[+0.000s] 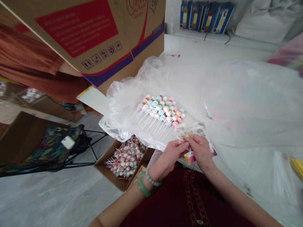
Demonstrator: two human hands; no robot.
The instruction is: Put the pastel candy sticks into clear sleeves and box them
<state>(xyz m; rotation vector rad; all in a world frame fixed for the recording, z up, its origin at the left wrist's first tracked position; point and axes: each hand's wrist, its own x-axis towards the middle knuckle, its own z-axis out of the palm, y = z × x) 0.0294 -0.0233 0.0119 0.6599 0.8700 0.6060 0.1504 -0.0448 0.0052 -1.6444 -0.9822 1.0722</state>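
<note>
My left hand [170,155], with a green bangle and a bead bracelet on its wrist, is closed in a pinch at the table's front edge. Fingertip to fingertip with it, my right hand [200,152] is also closed. Between them is a small item with orange and yellow on it, too small and covered to name. Printed clear wrappers [200,129] lie under and just beyond the fingers. Left of the hands, a pile of pastel candy skewers [162,108] on white sticks rests on a clear plastic sheet [125,123].
A large cardboard box [99,31] stands at the back left, partly hiding a person in a rust-coloured top [30,60]. Below the table edge, an open carton [118,180] holds many wrapped candy skewers. A big translucent bag [255,107] covers the table's right side. Left is a folding chair [52,148].
</note>
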